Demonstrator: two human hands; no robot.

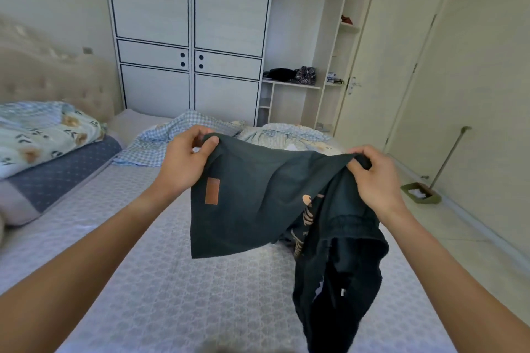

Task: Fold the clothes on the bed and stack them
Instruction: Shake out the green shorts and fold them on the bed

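A white wardrobe (189,28) faces a closed door (393,71) and pale walls.

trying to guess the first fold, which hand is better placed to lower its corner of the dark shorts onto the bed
Probably left. The left hand pinches the flat corner of the dark shorts above bare bed; the right hand holds the bunched, hanging side.
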